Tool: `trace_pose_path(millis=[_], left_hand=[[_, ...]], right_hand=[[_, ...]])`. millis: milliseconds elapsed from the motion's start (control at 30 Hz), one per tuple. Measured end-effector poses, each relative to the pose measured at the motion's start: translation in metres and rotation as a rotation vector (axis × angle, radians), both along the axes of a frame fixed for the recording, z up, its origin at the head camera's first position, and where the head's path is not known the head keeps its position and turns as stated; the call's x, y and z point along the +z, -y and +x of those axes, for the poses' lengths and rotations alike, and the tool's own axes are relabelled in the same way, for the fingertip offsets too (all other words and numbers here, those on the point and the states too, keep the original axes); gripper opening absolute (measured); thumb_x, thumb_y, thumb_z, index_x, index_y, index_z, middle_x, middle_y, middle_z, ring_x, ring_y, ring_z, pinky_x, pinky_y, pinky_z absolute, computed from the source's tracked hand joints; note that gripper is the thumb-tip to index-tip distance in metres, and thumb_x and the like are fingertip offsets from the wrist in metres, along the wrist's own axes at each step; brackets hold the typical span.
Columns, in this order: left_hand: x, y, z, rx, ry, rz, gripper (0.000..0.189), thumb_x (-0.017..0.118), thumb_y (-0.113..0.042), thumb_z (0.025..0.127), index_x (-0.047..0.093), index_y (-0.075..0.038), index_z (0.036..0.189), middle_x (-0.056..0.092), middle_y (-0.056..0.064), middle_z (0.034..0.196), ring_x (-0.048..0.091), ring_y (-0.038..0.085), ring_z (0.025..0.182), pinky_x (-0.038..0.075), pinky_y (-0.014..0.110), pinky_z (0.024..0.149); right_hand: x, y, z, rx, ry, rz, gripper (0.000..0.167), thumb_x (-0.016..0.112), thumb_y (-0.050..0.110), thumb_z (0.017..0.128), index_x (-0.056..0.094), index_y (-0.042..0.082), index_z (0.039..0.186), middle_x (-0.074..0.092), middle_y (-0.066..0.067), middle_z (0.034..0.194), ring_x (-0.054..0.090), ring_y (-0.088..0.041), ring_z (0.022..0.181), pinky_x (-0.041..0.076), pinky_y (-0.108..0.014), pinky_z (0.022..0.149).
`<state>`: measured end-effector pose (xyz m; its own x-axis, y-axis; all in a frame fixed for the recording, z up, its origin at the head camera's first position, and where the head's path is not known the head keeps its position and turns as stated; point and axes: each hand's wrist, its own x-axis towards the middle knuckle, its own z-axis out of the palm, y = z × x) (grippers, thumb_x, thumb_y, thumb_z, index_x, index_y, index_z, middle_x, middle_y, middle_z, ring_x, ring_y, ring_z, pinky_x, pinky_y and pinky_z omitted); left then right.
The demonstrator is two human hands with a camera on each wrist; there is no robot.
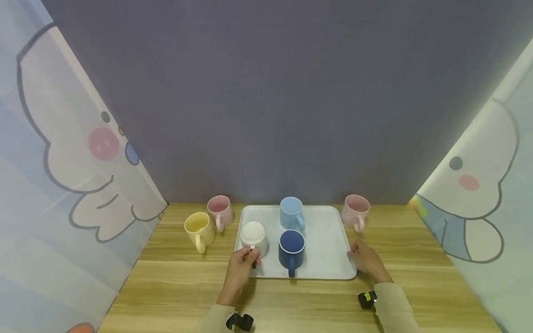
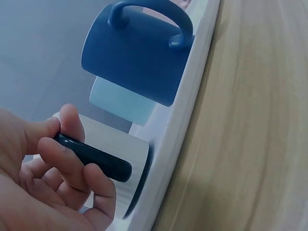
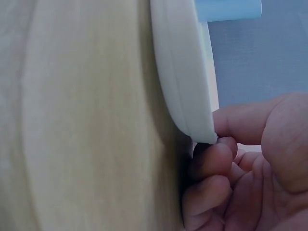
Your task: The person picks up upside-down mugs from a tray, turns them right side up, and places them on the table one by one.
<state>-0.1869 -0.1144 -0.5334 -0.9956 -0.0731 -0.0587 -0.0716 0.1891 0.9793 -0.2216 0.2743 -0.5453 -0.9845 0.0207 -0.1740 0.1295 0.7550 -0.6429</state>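
Observation:
A white tray (image 1: 322, 249) lies on the wooden table, bearing a white mug (image 1: 254, 233), a dark blue mug (image 1: 291, 252) and a light blue mug (image 1: 290, 213). At the tray's left side my left hand (image 1: 241, 270) pinches the white mug's dark handle (image 2: 98, 159) between thumb and fingers. The white mug is upright, and its base sits close to the tray; whether it touches cannot be told. My right hand (image 1: 366, 260) grips the tray's right rim (image 3: 185, 86), with the thumb over the edge and curled fingers beneath it.
Left of the tray stand a yellow mug (image 1: 200, 230) and a pink mug (image 1: 220, 210). Another pink mug (image 1: 356, 210) stands at the tray's back right corner. A grey wall (image 1: 266, 101) closes off the back, with printed curtains (image 1: 54, 185) at both sides.

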Motion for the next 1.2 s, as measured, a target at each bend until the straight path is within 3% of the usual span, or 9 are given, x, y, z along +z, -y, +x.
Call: trace_pose_path(millis=[367, 600, 733, 1133, 1200], left_hand=[[0.011, 0.001, -0.004, -0.002, -0.038, 0.0, 0.031, 0.062, -0.018, 0.102, 0.067, 0.009, 0.09, 0.067, 0.012, 0.071, 0.044, 0.008, 0.064, 0.036, 0.023, 0.065], [0.019, -0.002, -0.006, 0.006, -0.098, -0.008, 0.029, 0.062, -0.019, 0.102, 0.068, 0.007, 0.09, 0.068, 0.017, 0.073, 0.044, 0.008, 0.064, 0.033, 0.024, 0.062], [0.026, -0.003, -0.008, 0.0, -0.123, -0.027, 0.028, 0.062, -0.019, 0.102, 0.068, 0.005, 0.089, 0.069, 0.016, 0.073, 0.05, 0.008, 0.067, 0.038, 0.022, 0.063], [0.056, -0.006, -0.016, 0.001, -0.146, -0.009, 0.028, 0.061, -0.02, 0.103, 0.067, 0.0, 0.086, 0.067, 0.011, 0.073, 0.051, 0.011, 0.068, 0.04, 0.022, 0.063], [0.068, -0.008, -0.013, 0.002, -0.147, -0.008, 0.027, 0.06, -0.017, 0.104, 0.066, 0.003, 0.085, 0.066, 0.015, 0.073, 0.051, 0.013, 0.069, 0.039, 0.022, 0.064]], right_hand=[[0.004, 0.002, -0.003, 0.01, -0.006, -0.006, 0.016, 0.055, 0.015, 0.098, 0.054, 0.001, 0.103, 0.057, -0.009, 0.086, 0.054, -0.024, 0.079, 0.04, -0.032, 0.065], [0.007, 0.003, 0.0, 0.007, -0.022, -0.013, 0.015, 0.056, 0.015, 0.098, 0.053, 0.0, 0.103, 0.056, -0.009, 0.086, 0.054, -0.025, 0.08, 0.04, -0.033, 0.065], [0.004, 0.002, 0.002, 0.0, -0.006, -0.007, 0.016, 0.055, 0.015, 0.098, 0.054, 0.0, 0.104, 0.057, -0.009, 0.088, 0.054, -0.025, 0.082, 0.041, -0.033, 0.067], [0.006, 0.001, 0.002, -0.003, -0.002, -0.022, 0.018, 0.056, 0.015, 0.097, 0.054, -0.001, 0.106, 0.057, -0.01, 0.088, 0.054, -0.025, 0.081, 0.042, -0.032, 0.066], [0.007, 0.001, 0.002, -0.006, 0.003, -0.029, 0.017, 0.056, 0.014, 0.097, 0.054, -0.001, 0.105, 0.057, -0.01, 0.088, 0.054, -0.025, 0.081, 0.041, -0.032, 0.066]])
